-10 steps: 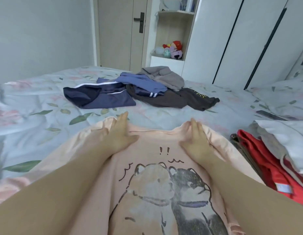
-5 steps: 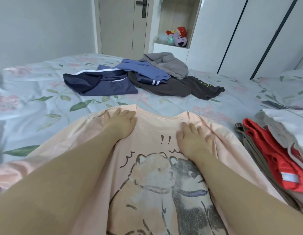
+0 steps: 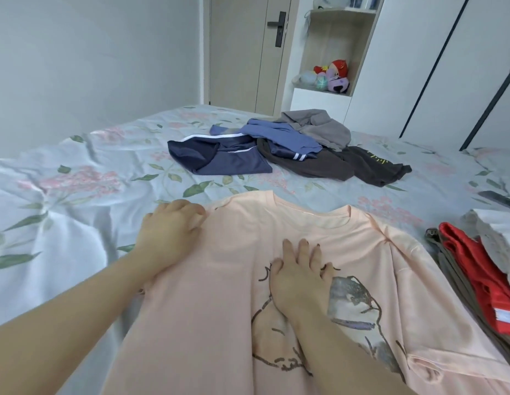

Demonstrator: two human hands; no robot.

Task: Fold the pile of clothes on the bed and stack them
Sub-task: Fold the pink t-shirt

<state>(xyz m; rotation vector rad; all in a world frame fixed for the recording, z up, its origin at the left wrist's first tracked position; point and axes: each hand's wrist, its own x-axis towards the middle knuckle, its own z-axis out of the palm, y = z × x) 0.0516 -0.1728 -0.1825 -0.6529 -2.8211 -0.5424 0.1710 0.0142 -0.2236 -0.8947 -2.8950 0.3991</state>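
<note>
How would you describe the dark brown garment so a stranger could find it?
On the flowered bed, find the unfolded heap beyond the pink shirt. The dark brown garment sprawls at its right end, under the light blue one. It alone has yellow marks.

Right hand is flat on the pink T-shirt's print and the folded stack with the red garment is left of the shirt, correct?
No: the folded stack with the red garment lies right of the pink T-shirt, not left, as the head view shows. The right hand is flat on its print.
</note>
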